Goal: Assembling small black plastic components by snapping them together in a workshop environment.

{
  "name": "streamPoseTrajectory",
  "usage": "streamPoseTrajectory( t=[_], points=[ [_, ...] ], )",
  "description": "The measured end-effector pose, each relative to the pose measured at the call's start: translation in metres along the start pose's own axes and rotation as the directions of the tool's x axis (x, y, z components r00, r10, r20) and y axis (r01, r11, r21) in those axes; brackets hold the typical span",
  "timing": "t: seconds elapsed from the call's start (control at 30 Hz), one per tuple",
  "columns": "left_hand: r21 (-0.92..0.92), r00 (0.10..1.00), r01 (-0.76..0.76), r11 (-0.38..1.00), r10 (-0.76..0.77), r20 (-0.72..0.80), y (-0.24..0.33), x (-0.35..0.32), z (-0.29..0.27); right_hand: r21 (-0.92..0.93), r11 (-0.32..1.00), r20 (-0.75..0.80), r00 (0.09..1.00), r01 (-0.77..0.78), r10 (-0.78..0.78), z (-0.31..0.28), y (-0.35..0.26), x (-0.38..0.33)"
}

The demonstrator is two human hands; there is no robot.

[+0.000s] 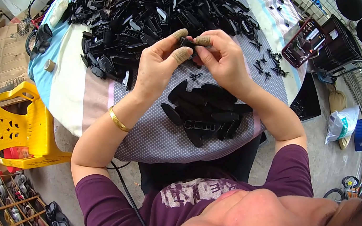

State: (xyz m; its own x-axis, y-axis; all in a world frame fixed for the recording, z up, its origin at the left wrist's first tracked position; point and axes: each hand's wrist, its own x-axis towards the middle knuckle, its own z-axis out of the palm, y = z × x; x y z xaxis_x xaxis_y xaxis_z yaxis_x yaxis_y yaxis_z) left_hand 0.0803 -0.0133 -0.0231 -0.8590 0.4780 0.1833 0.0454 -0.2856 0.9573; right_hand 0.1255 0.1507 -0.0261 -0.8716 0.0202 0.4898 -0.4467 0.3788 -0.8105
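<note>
Over the table, my left hand (158,66) and my right hand (223,57) meet, fingertips pinched together on a small black plastic part (188,43). Its exact shape is mostly hidden by the fingers. Tan tape wraps several fingertips, and a gold bangle (118,119) circles my left wrist. Just beyond the hands spreads a large heap of long black plastic pieces (127,30), a few with pale shiny faces. Nearer to me lies a smaller pile of similar black pieces (205,111). Between that pile and my hands sits a tiny spiky black part (195,76).
More spiky black parts (274,65) lie scattered at the right of the cloth-covered table (147,138). A phone (303,43) stands at the right edge. On the left are a tape roll (49,65), a yellow plastic chair (23,126) and a shoe rack (19,214).
</note>
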Motion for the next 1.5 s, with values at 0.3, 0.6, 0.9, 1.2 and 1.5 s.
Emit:
streamPoseTrajectory(
  t=[0.3, 0.6, 0.9, 1.2, 1.5],
  points=[
    [-0.002, 0.986, -0.096, 0.995, 0.095, 0.137, 0.011, 0.001, -0.005, -0.012, 0.995, 0.275, 0.956, -0.103, 0.102, -0.012, -0.002, 0.004],
    [-0.121, 0.975, 0.03, 0.992, -0.003, 0.223, 0.009, 0.01, -0.015, -0.007, 0.974, 0.471, 0.859, -0.225, 0.202, -0.034, -0.004, 0.019],
    [0.627, 0.812, -0.519, 0.581, 0.106, 0.574, 0.004, 0.0, 0.006, -0.67, 0.734, -0.01, 0.99, -0.111, 0.142, -0.104, 0.06, 0.039],
    [0.768, 0.752, -0.639, 0.044, 0.245, 0.612, -0.02, 0.017, 0.005, -0.865, 0.481, -0.098, 0.988, -0.142, 0.117, -0.078, 0.065, 0.044],
    [0.262, 0.989, -0.11, 0.959, 0.079, 0.124, -0.009, 0.016, -0.004, -0.827, 0.422, -0.165, 0.878, -0.371, 0.449, -0.079, 0.069, 0.051]
  ],
)
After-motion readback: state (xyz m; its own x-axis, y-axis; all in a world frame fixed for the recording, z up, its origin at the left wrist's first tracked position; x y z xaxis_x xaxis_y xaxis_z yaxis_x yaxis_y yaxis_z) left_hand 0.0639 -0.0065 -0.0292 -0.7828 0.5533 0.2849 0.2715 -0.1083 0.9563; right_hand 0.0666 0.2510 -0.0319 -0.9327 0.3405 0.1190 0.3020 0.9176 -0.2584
